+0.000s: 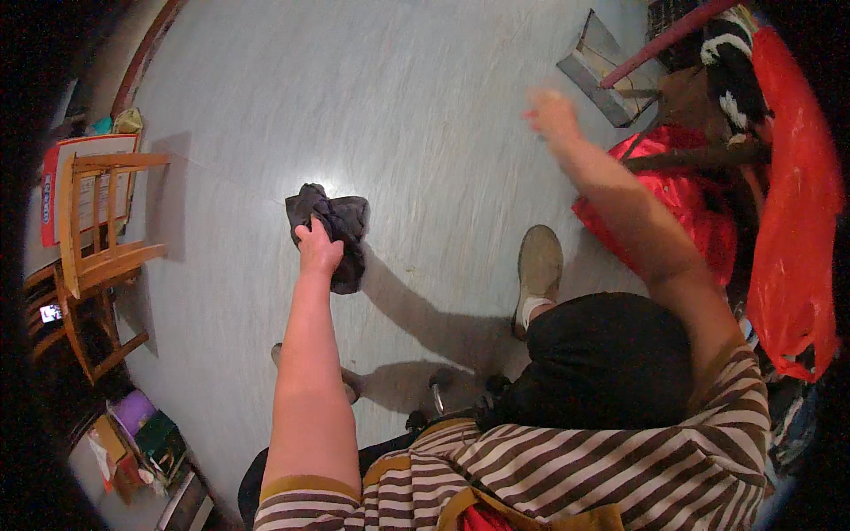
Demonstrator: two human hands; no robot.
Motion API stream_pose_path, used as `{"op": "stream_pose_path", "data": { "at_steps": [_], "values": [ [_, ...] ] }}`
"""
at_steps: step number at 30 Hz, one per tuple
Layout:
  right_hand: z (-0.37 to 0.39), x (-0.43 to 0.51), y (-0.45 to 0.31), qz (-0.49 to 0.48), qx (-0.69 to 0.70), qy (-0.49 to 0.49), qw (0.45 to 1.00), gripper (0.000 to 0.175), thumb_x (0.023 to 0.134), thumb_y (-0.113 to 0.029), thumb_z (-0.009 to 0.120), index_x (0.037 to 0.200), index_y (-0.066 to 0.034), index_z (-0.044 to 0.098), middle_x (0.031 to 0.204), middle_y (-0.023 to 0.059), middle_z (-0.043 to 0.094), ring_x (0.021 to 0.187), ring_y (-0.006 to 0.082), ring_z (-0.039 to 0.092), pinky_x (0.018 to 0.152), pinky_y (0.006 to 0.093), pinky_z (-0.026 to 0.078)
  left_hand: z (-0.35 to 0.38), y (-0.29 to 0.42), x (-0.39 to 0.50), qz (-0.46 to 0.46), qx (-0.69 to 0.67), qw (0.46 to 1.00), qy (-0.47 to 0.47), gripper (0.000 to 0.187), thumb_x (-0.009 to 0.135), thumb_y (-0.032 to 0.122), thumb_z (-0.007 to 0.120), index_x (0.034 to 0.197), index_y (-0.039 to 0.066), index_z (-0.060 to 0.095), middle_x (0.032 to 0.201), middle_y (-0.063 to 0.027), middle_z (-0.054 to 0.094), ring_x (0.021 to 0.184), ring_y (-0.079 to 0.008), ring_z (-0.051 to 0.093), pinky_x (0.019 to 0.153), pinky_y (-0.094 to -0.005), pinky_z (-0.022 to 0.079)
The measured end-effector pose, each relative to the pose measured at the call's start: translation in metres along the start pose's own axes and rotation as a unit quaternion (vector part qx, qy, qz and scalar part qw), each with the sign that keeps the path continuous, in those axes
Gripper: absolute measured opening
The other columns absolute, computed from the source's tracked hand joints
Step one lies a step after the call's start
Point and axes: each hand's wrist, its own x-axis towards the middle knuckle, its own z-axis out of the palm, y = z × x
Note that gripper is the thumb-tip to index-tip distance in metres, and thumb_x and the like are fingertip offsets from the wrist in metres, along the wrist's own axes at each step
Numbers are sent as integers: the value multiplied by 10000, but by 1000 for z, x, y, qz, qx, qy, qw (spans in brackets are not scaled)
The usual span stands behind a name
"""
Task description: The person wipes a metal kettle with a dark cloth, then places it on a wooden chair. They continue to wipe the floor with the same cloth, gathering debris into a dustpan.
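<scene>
My left hand (321,251) grips a crumpled dark bag or cloth (346,216) out in front of me, over the pale floor (425,159). Its folds hang on both sides of my fingers. Farther right, my right hand (552,113) is blurred by motion, so its fingers and anything within them are unclear. It appears just left of a metal dustpan (591,76) with a long reddish handle (664,46). Glossy red material (690,219) lies behind my right forearm.
A red plastic bag (793,219) hangs along the right side, beside a black-and-white item (734,79). At left stand a wooden chair (116,259) and a red-edged box (93,179). Casters (435,385) show below me, near my right shoe (540,262). Boxes (119,451) sit lower left.
</scene>
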Motion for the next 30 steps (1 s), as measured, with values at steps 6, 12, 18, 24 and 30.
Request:
{"op": "stream_pose_path", "data": {
  "at_steps": [6, 12, 18, 24, 30],
  "values": [
    [77, -144, -57, -16, -114, -287, 951, 498, 1024, -336, 666, 1443, -70, 643, 1220, 116, 731, 1054, 232, 702, 937, 383, 551, -48, -1, -19, 11, -362, 928, -91, 593, 781, 56, 643, 1371, 8, 665, 1170, -153, 737, 1119, -301, 686, 1051, -370, 504],
    [74, -165, -112, -336, -87, -270, 898, 634, 925, -426, 768, 1463, -116, 639, 1389, 180, 672, 1152, 336, 690, 1032, 434, 528, -104, 104, -79, 46, -538, 813, -218, 543, 827, 36, 619, 1365, 0, 681, 1234, -68, 721, 1131, -192, 662, 1047, -321, 492],
    [63, -165, -139, -210, -123, -418, 875, 459, 904, -425, 780, 1103, -14, 733, 1000, 189, 747, 952, 334, 720, 858, 446, 545, -90, 159, -93, 183, -470, 852, -137, 544, 873, 54, 652, 1415, 15, 636, 1439, -89, 621, 1333, -239, 567, 1158, -383, 424],
    [44, -187, -128, -223, -88, -308, 921, 392, 940, -379, 760, 1033, -3, 695, 924, 174, 726, 832, 279, 695, 778, 430, 539, -4, 155, -96, 222, -268, 936, 48, 830, 809, 98, 859, 1536, 55, 459, 1559, -246, 433, 1487, -427, 397, 1241, -467, 356],
    [20, -198, -152, -148, 34, -355, 923, 332, 957, -304, 774, 1102, -13, 710, 926, 136, 716, 878, 163, 668, 799, 353, 545, 52, 135, -84, 188, -267, 943, 69, 519, 881, -4, 732, 1382, 51, 607, 1309, -160, 641, 1228, -340, 625, 1064, -397, 501]
  ]
}}
